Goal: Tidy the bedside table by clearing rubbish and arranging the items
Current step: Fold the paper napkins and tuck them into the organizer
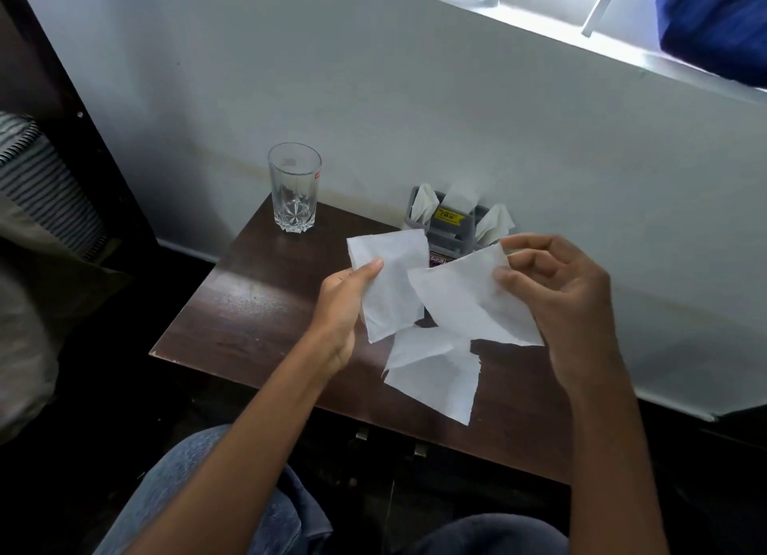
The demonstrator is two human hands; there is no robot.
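Above the dark wooden bedside table, my left hand pinches one white tissue between thumb and fingers. My right hand holds a second white tissue by its upper right edge with curled fingers. The two tissues overlap slightly in the air. A third white tissue lies flat on the table beneath them, near the front edge.
An empty cut-glass tumbler stands at the table's back left. A grey organiser with a yellow label holds folded tissues at the back, against the pale wall. A dark bed frame and striped bedding sit at left. My knees are below.
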